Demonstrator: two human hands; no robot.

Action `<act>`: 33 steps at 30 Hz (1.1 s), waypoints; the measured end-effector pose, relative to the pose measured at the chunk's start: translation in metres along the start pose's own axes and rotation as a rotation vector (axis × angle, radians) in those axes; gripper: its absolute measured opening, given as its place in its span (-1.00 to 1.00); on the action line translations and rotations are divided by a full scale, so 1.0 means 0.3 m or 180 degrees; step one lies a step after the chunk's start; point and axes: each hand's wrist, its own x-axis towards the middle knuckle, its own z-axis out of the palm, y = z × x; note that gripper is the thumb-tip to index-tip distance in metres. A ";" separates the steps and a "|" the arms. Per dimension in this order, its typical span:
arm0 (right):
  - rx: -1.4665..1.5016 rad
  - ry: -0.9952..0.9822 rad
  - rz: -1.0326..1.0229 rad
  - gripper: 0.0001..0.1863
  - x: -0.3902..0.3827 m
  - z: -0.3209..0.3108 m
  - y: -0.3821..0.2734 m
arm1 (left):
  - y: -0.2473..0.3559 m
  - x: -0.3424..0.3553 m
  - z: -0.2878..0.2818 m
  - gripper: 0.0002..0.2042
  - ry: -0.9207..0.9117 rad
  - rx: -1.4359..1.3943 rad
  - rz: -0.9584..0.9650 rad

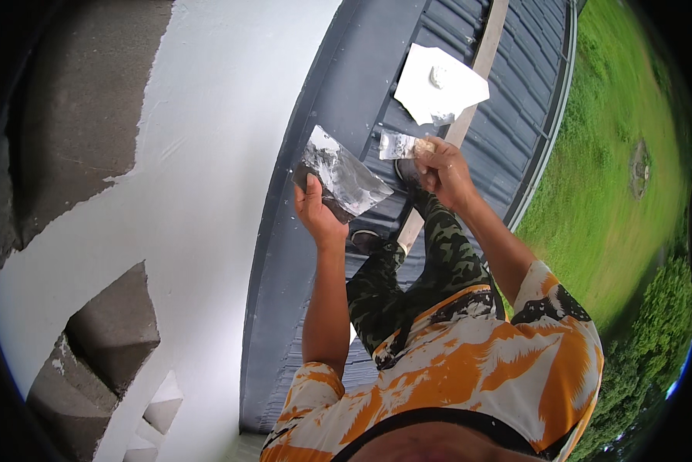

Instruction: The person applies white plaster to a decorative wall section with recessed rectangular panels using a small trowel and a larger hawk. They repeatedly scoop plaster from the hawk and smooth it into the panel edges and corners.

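Observation:
My left hand (320, 214) grips the dark handle side of a wide putty knife (355, 183), thumb on top. White filler is smeared across its metal blade. To the right, my right hand (447, 171) is closed around a small putty knife (396, 145), whose short blade also carries white smears. The two blades are close together but apart. Just beyond my right hand, an angular white board (461, 81) lies on the roof with a lump of white filler (438, 76) on it.
I stand on a dark grey metal tile roof (527, 85) crossed by a wooden plank (484, 58). At left rises a white plastered wall (215, 154) with bare grey patches (92, 92) and recesses. The roof edge and gutter (552, 131) drop to grass (615, 169) at right.

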 end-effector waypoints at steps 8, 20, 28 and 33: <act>-0.4368 -0.0743 -0.3545 -0.50 0.184 -0.016 0.158 | -0.217 0.227 -0.199 -0.69 0.0087 -0.0728 -0.1034; 0.0282 0.1243 -0.0201 -0.96 0.867 -0.668 0.675 | -0.362 0.539 -0.600 -0.61 -0.0252 -0.0795 -0.0345; 0.1424 0.0768 -0.0388 -0.87 1.073 -0.808 0.876 | -0.423 0.495 -0.734 -0.63 -0.0204 -0.0462 -0.0031; 0.1146 0.1178 -0.0191 -0.73 1.096 -0.793 0.871 | -0.468 0.446 -0.789 -0.67 -0.0293 -0.0298 -0.0003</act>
